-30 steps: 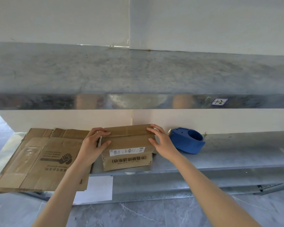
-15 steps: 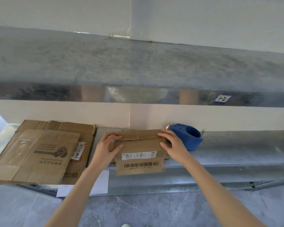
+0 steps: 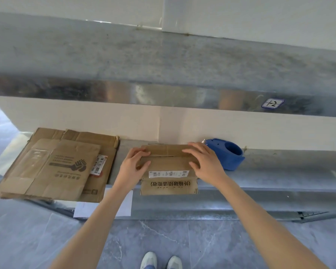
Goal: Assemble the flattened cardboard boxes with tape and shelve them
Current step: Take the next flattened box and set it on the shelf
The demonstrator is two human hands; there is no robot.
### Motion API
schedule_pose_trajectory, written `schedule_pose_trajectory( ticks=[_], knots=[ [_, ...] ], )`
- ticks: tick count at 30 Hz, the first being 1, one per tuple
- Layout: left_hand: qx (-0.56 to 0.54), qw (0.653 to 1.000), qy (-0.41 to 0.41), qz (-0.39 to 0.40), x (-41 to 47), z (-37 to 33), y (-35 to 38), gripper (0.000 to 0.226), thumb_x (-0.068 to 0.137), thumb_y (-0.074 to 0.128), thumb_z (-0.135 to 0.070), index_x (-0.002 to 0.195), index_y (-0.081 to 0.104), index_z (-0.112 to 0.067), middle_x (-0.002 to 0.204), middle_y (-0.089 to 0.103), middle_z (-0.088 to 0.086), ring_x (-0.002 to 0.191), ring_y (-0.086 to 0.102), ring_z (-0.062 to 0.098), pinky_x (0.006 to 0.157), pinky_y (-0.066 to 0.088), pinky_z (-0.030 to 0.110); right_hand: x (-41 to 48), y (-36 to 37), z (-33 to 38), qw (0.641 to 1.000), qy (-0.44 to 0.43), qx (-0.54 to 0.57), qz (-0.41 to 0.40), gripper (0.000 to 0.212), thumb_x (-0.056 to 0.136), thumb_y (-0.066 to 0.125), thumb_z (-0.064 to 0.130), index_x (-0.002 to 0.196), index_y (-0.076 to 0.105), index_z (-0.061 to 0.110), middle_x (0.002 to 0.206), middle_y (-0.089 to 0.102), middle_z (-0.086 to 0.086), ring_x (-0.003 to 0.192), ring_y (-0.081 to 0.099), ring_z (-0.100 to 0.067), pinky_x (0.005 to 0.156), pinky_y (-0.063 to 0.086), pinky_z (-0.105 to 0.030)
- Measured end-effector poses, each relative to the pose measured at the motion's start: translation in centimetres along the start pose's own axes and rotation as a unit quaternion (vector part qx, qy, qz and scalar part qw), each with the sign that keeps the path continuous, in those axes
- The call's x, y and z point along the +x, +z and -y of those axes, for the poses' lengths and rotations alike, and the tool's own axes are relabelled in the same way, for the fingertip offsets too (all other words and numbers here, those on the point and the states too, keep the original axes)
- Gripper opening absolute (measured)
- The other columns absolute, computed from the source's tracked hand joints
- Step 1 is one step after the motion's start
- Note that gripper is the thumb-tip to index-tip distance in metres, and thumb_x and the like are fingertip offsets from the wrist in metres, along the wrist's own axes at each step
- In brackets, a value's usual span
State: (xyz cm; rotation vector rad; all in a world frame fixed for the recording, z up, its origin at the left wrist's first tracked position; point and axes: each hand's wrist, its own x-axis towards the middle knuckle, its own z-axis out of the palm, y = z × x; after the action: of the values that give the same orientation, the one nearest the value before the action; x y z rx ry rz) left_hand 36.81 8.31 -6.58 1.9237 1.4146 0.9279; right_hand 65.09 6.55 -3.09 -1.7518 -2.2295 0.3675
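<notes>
A small brown cardboard box (image 3: 169, 171) with a white label and printed characters sits on the lower metal shelf (image 3: 270, 179), its front overhanging the edge. My left hand (image 3: 133, 167) grips its left end, fingers curled over the top flap. My right hand (image 3: 206, 162) lies on its right end with fingers spread over the top flaps and thumb against the front. A blue tape dispenser (image 3: 227, 153) stands just right of the box, close to my right hand. A stack of flattened cardboard boxes (image 3: 54, 166) lies at the shelf's left.
An upper metal shelf (image 3: 163, 61) with a label tag (image 3: 272, 103) runs above, its top bare. A white paper sheet (image 3: 105, 207) hangs below the lower shelf's edge. Grey tiled floor and my shoes (image 3: 161, 262) are below.
The view has tilted down and shifted, so the box and my hands now sit further right in frame. Both hands stay on the box ends, and my right hand has spread flatter over the top.
</notes>
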Motion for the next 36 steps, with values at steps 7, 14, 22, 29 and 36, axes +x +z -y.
schedule_pose_trajectory(
  ticks=[7,14,22,29,36],
  knots=[
    [0.113,0.994,-0.006,-0.012,0.0,-1.0,0.0,0.023,0.089,0.068,-0.03,0.112,0.066,-0.028,0.131,0.053,-0.013,0.139,0.035,0.011,0.076,0.051,0.032,0.6,1.9,2.0,1.0,-0.031,-0.002,0.004,0.035,0.102,0.05,0.032,0.137,0.055,0.031,0.146,0.044,0.01,0.136,0.037,-0.017,0.107,0.04,-0.041],
    [0.064,0.997,-0.029,-0.037,-1.0,-1.5,0.7,0.027,0.088,0.07,-0.03,0.114,0.067,-0.024,0.132,0.05,-0.017,0.106,0.055,0.007,0.072,0.053,0.03,0.4,0.5,0.3,0.995,0.019,0.072,-0.069,0.037,0.1,0.05,0.041,0.134,0.056,0.026,0.14,0.049,0.007,0.129,0.044,-0.012,0.103,0.042,-0.033],
    [0.006,0.999,-0.042,-0.025,-1.1,-1.8,2.1,0.028,0.087,0.072,-0.027,0.115,0.067,-0.023,0.132,0.049,-0.016,0.076,0.051,0.005,0.072,0.049,0.025,-0.9,-2.3,-6.8,0.972,0.228,-0.009,-0.056,0.051,0.093,0.065,0.031,0.139,0.047,0.02,0.135,0.049,-0.01,0.123,0.046,-0.034,0.09,0.048,-0.044],
    [-0.017,0.999,-0.033,-0.021,-0.8,-1.3,2.8,0.028,0.084,0.074,-0.029,0.111,0.067,-0.027,0.13,0.05,-0.02,0.071,0.056,0.011,0.067,0.049,0.024,-0.9,-3.2,-9.9,0.978,0.198,-0.017,0.067,0.063,0.091,0.067,0.025,0.144,0.034,0.03,0.069,0.054,0.0,0.061,0.054,-0.016,0.049,0.034,-0.028],
    [-0.046,0.998,-0.018,-0.03,-0.1,-1.1,3.2,0.028,0.081,0.077,-0.03,0.106,0.066,-0.033,0.128,0.052,-0.02,0.082,0.061,0.012,0.064,0.048,0.017,-0.2,-3.8,-11.2,0.976,0.171,0.025,0.135,0.07,0.091,0.068,0.031,0.144,0.023,0.038,0.073,0.062,-0.007,0.06,0.061,-0.024,0.054,0.048,-0.039]
  ],
)
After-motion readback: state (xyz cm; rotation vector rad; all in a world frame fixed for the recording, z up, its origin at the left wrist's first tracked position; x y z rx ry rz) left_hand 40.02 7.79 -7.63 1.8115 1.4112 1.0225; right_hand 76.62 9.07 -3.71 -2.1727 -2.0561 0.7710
